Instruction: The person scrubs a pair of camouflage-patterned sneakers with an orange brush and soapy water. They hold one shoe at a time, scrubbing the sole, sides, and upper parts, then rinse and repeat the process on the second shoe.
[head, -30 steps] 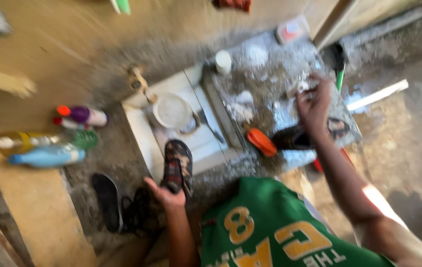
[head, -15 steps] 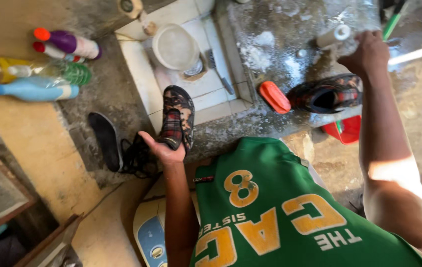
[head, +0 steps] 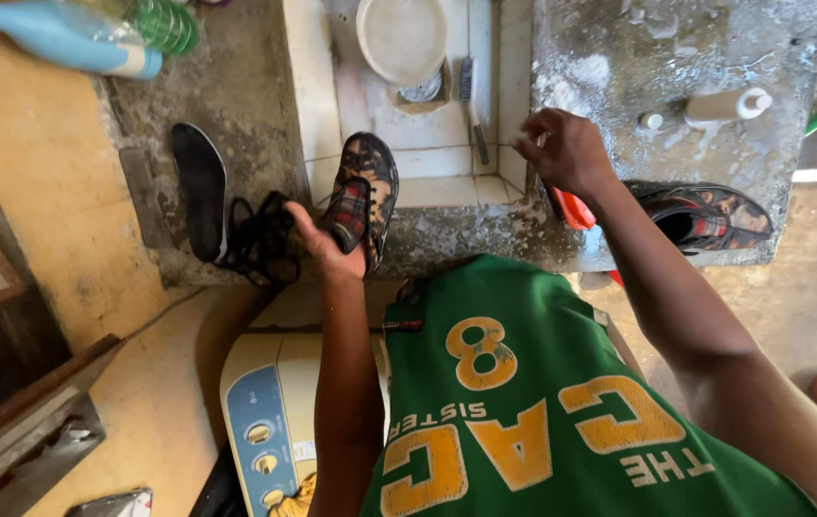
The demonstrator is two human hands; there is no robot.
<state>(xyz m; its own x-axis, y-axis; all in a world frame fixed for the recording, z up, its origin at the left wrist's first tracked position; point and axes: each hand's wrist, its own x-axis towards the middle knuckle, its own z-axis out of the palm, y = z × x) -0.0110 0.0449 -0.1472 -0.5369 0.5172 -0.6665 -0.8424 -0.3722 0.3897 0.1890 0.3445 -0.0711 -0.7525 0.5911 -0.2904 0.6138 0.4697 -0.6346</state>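
The left hand [head: 317, 239] gripped a camouflage-and-plaid shoe [head: 363, 196] at the edge of the white tiled sink [head: 437, 153]. The right hand [head: 562, 148] hovered loosely curled, seemingly empty. Laces [head: 260, 239] and a black insole [head: 200, 187] were already out; the second shoe [head: 701, 215] lay on the concrete surface [head: 677, 48], apparently unwashed.

Camouflage shoe [head: 363, 196], plaid-lined, on sink edge

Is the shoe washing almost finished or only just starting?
Looks early. Done: the black insole and black laces lie out on the ledge. In hand: the left hand holds one patterned shoe at the sink edge; the right hand hovers over the soapy counter. Left: the second shoe waits, and the brush lies unused.
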